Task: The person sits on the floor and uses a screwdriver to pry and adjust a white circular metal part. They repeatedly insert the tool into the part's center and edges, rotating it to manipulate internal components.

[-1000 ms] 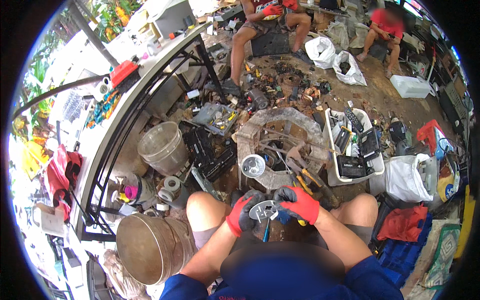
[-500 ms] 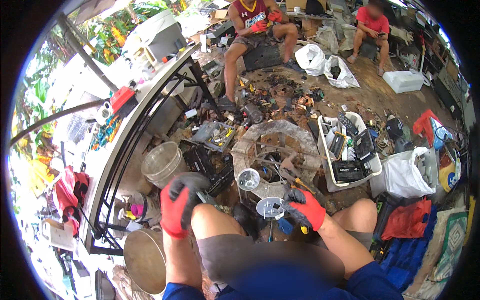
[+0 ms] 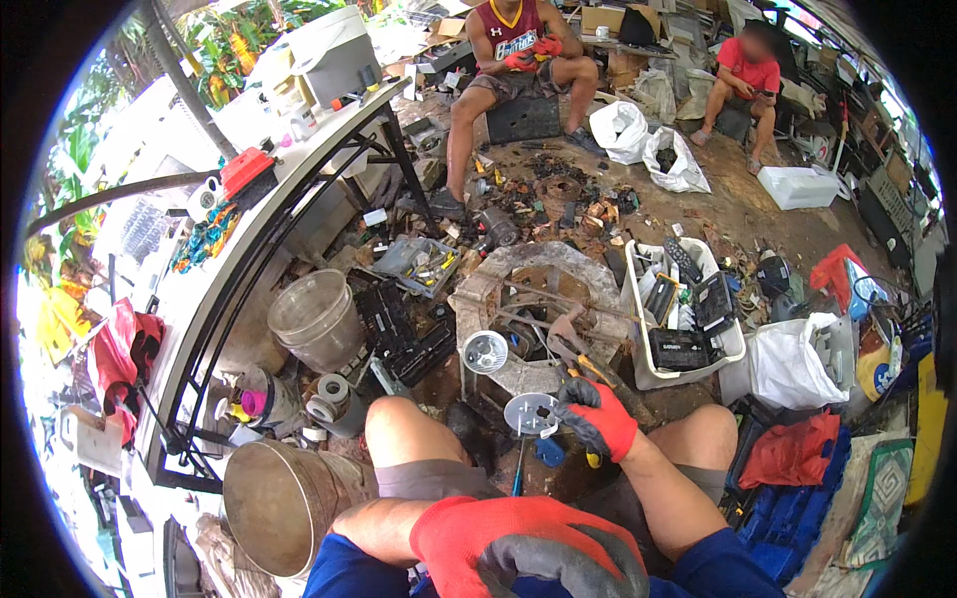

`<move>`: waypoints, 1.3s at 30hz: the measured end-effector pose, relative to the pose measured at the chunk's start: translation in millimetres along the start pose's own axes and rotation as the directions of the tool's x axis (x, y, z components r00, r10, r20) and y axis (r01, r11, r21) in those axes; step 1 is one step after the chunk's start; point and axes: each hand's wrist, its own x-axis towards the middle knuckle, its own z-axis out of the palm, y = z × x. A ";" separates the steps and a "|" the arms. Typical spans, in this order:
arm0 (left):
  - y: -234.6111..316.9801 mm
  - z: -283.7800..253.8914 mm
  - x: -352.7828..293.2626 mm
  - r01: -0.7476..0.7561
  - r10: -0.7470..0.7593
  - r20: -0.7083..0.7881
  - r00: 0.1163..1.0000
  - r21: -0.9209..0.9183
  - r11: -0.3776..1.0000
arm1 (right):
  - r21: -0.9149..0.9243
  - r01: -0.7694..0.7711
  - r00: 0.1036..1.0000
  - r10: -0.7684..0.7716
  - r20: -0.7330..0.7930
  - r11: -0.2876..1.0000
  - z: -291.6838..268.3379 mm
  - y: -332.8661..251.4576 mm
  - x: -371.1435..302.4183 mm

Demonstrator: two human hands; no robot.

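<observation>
My right hand (image 3: pixel 598 417), in a red glove with a dark grey palm, is closed at the right edge of a round silver metal disc (image 3: pixel 526 415) with holes in it. The grip point is partly hidden by the fingers. Across my lap, close to the camera, comes my left hand (image 3: pixel 528 548) in a matching glove. Its fingers stretch to the right, and nothing shows in them. Just beyond the disc sits a round shiny ribbed metal cup (image 3: pixel 484 352). A thin blue tool shaft (image 3: pixel 518 466) shows below the disc, beside a small blue piece (image 3: pixel 548 452).
A hammer (image 3: pixel 568 334) lies across a worn ring-shaped block (image 3: pixel 474 299). To its right stands a white bin (image 3: pixel 688 374) of electronic parts; at left are a clear bucket (image 3: pixel 317 324), a large pail (image 3: pixel 269 508) and a long table (image 3: pixel 224 299). Two people sit at the far side.
My left hand has swung from above my left knee down and right, across my lap toward the camera. My right hand stays by the disc. The view has shifted slightly.
</observation>
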 end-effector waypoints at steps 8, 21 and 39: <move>5.9 18.2 29.3 -0.137 0.173 -0.228 0.958 0.163 0.977 | 0.045 0.068 0.998 -0.068 -0.003 0.997 -2.1 7.0 -2.0; 2.0 3.8 36.9 -0.097 0.172 -0.287 0.942 0.257 0.961 | 0.048 0.085 0.996 -0.086 0.010 0.995 -8.0 11.5 1.3; -12.2 -3.6 52.9 -0.332 0.368 -0.268 0.890 0.169 0.928 | -0.045 0.135 0.991 -0.135 -0.006 0.990 -19.5 33.5 8.0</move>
